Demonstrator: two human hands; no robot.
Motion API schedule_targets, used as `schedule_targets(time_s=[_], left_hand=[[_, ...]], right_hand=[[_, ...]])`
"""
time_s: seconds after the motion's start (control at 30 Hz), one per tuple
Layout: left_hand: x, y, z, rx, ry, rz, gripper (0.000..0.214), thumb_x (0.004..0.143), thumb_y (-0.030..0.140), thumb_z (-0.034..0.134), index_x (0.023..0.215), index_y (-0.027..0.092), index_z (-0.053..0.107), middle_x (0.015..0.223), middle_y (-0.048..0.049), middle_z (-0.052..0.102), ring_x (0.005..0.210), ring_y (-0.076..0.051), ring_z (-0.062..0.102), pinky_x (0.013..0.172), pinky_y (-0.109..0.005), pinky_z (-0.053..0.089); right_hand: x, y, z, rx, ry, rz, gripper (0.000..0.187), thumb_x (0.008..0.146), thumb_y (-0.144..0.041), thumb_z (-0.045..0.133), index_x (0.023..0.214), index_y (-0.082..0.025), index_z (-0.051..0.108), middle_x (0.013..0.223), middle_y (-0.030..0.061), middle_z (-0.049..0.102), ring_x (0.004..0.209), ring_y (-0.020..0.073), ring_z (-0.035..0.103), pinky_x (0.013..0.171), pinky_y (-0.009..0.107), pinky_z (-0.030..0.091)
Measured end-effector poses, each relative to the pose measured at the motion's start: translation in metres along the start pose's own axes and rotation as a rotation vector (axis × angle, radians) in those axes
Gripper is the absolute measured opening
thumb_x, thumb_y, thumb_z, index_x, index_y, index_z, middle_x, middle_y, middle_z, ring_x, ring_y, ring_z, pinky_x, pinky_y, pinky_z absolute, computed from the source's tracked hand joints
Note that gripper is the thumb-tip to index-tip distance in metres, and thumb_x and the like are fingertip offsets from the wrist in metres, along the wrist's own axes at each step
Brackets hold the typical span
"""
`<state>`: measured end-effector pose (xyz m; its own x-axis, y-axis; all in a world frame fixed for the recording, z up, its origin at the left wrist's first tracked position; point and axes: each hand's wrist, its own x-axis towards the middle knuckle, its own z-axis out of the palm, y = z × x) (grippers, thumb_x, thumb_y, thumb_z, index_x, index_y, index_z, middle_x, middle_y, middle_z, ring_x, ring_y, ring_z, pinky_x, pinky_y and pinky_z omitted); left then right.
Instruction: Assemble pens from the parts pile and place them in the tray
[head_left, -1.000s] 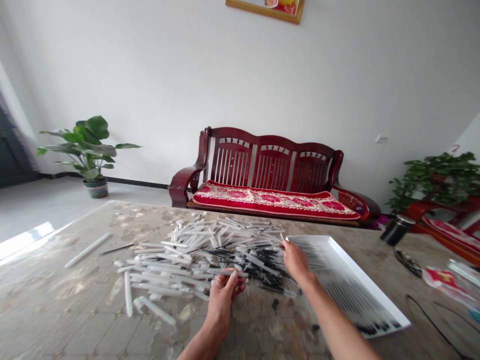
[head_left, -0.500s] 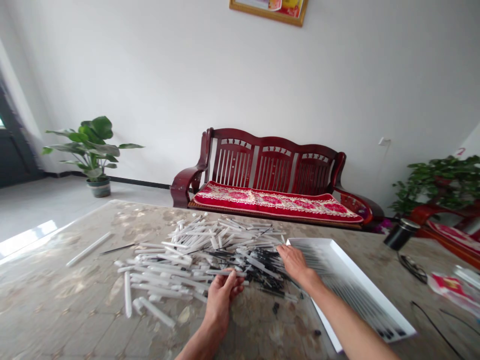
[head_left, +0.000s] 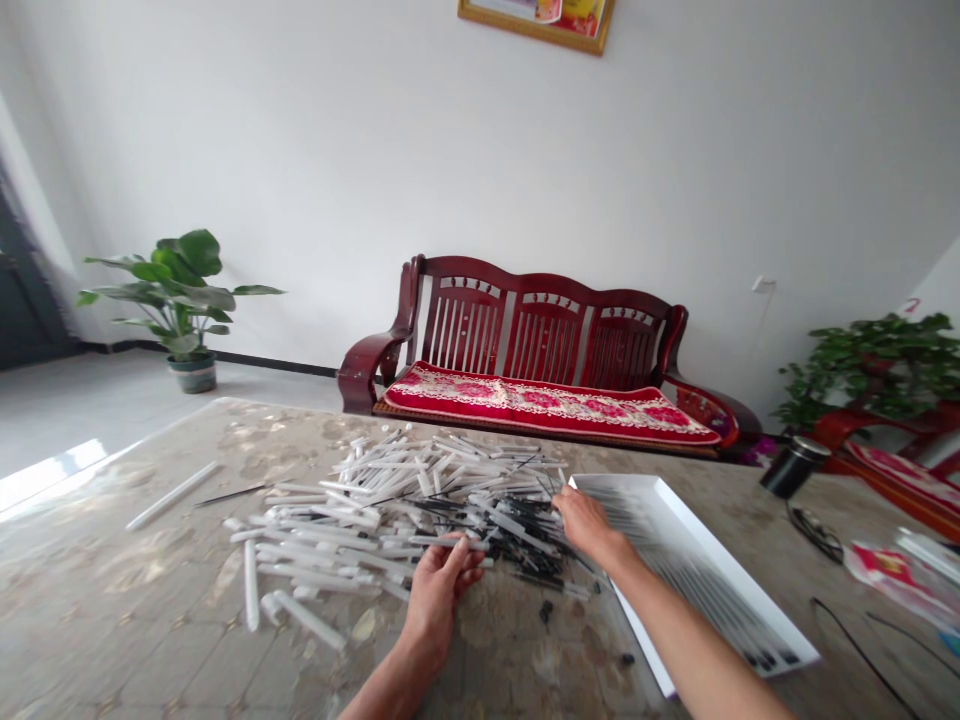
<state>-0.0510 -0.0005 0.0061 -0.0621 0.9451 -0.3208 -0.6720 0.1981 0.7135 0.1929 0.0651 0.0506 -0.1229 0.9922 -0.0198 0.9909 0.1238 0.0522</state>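
Note:
My left hand (head_left: 442,580) is closed around a pale pen barrel (head_left: 435,541), which points left over the near side of the pile. Beyond it lie many loose white pen barrels (head_left: 322,548), heaped across the middle of the table. Black pen parts (head_left: 529,525) are mixed in at the pile's right side. My right hand (head_left: 585,520) is closed at the left rim of a shallow white box (head_left: 694,535), above the black parts. Thin dark rods (head_left: 546,485), like pen refills, show at its fingertips. Inside the box, rows of pens (head_left: 705,590) lie side by side.
A single white tube (head_left: 172,496) and a thin dark rod (head_left: 232,493) lie left of the pile. Small black bits (head_left: 546,610) sit near the box. Farther right are a black cylinder (head_left: 795,468), a cable (head_left: 817,535) and a plastic packet (head_left: 892,575). A wooden bench (head_left: 547,330) stands behind the table.
My right hand's fingers have curled in at the box's rim, and thin rods now show by the fingertips. My left hand keeps the pen barrel almost in place. The view has shifted slightly.

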Motion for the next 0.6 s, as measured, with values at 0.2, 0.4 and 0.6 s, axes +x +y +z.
schedule_targets(time_s=[0.2,0.4,0.6], left_hand=[[-0.003,0.003,0.002,0.007,0.001,0.004,0.041,0.053,0.035,0.089,0.081,0.017,0.065,0.071,-0.0009,0.069,0.067,-0.016,0.069,0.060,-0.025,0.055],[-0.002,0.003,0.003,-0.002,-0.002,-0.003,0.042,0.051,0.034,0.090,0.080,0.017,0.066,0.070,-0.0011,0.069,0.066,-0.015,0.069,0.059,-0.024,0.055],[0.001,0.000,0.000,-0.018,-0.008,0.007,0.043,0.051,0.037,0.090,0.081,0.016,0.067,0.071,-0.0016,0.070,0.066,-0.015,0.069,0.059,-0.024,0.055]], right_hand=[[-0.001,-0.003,-0.001,0.016,-0.027,0.021,0.029,0.084,-0.007,0.050,0.096,-0.021,0.072,0.108,0.0105,0.067,0.095,0.0218,0.066,0.073,0.027,0.043],[-0.002,-0.003,-0.001,0.029,-0.043,0.040,0.019,0.081,-0.013,0.060,0.095,-0.020,0.071,0.109,0.0093,0.066,0.096,0.0217,0.066,0.075,0.026,0.043],[-0.013,-0.006,-0.003,0.064,0.042,0.046,0.017,0.083,-0.013,0.056,0.094,-0.017,0.067,0.116,0.0135,0.064,0.106,0.0260,0.063,0.082,0.030,0.044]])
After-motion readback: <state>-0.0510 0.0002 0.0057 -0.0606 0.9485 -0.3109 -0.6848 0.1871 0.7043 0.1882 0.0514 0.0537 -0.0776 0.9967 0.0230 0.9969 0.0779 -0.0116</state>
